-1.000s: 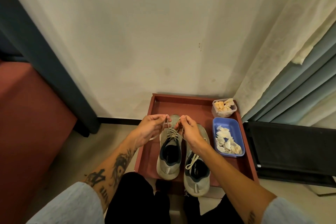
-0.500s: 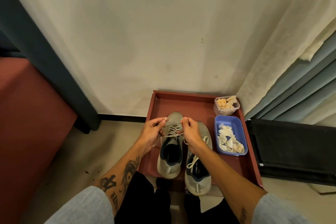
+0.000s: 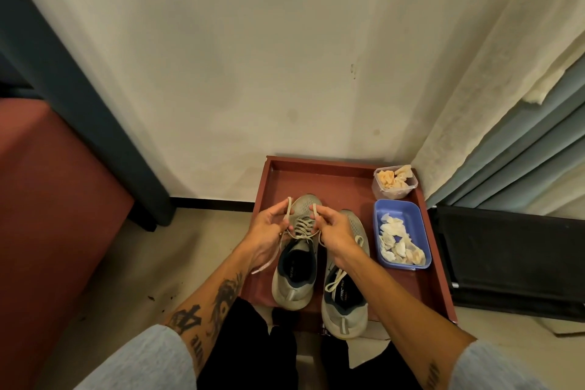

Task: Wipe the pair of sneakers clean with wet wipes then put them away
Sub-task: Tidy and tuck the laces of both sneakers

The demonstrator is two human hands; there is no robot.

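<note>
Nothing here reads cleanly. The left sneaker [image 3: 294,266] and the right sneaker [image 3: 343,291] each carry a short pale word printed on the dark insole, too blurred to make out. The left forearm [image 3: 209,304] bears tattooed lettering and a character-like mark, and the right forearm [image 3: 434,372] a small inked line. Neither is legible.

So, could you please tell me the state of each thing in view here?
Left hand: pinching a lace.
Right hand: pinching the other lace.
Left sneaker: upright, laces untied.
Right sneaker: upright, laces loose.
Blue tub: open, holding white wipes.
Clear tub: open, holding crumpled wipes.
</note>
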